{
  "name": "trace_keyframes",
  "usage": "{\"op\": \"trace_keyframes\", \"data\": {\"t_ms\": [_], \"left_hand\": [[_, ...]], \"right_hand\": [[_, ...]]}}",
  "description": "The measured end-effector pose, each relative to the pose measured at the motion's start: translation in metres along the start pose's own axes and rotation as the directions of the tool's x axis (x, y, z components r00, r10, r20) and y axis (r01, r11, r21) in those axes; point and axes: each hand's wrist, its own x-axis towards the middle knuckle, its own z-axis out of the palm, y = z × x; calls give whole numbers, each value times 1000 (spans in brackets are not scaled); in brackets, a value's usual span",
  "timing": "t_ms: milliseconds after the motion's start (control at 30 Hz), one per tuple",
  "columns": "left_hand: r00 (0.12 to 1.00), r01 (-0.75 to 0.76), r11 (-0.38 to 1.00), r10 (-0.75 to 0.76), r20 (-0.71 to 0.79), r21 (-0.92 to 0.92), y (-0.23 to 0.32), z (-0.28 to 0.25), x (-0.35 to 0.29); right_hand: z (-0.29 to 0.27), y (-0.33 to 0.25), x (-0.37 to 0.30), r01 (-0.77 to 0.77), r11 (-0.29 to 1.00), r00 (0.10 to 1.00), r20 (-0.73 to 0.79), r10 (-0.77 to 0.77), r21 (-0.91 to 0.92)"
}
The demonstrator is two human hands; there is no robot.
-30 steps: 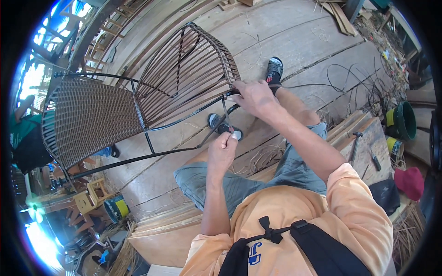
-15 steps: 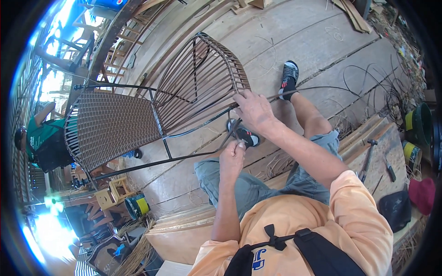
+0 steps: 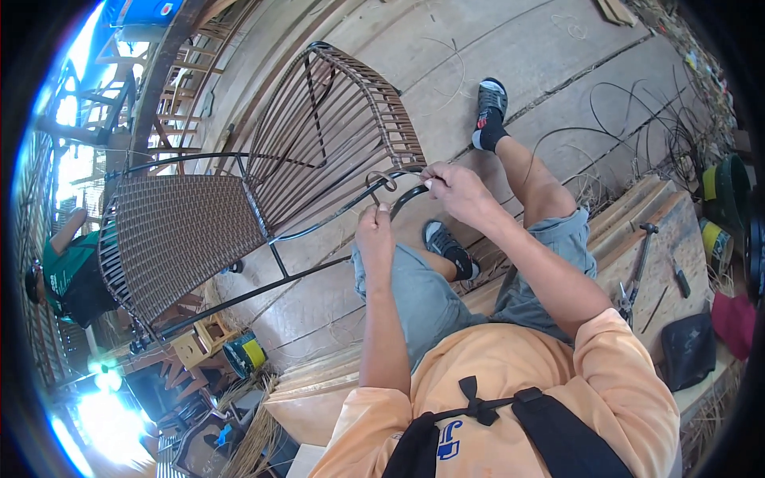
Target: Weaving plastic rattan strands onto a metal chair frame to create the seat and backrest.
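Observation:
A brown wicker chair (image 3: 187,211) with a black metal frame lies tilted before me. One panel is densely woven; the other carries spaced strands stretched across it. A flat brown wicker strand (image 3: 382,182) makes a small loop around the near frame tube (image 3: 319,225), at the corner of the spaced panel. My left hand (image 3: 374,231) pinches the strand just below the loop. My right hand (image 3: 458,191) is closed on the strand to the right of the loop, close to the frame's bent corner. Its fingertips are partly hidden.
A hammer (image 3: 637,267), a knife with a dark handle (image 3: 680,277) and a black pouch (image 3: 688,350) lie on a wooden board at right. Loose strands (image 3: 637,127) coil on the plank floor. A person in green (image 3: 72,267) is beyond the chair. Buckets (image 3: 243,354) stand around.
The chair has shifted slightly left in view. My left hand has moved up and left, nearer the frame tube. The strand now forms a small open loop between my hands.

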Motion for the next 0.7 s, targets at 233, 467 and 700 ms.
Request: {"op": "trace_keyframes", "data": {"t_ms": [233,467,700], "left_hand": [[999,36,995,-35,12,-92,16,7,-1],[994,68,963,-87,-65,-261,4,6,-6],[928,368,593,-181,326,-717,59,8,-64]], "right_hand": [[-1,11,-2,-93,979,994,-33,100,183],[10,-2,-26,11,974,998,58,-24,225],[42,23,-101,125,989,992,-1,-125,75]]}}
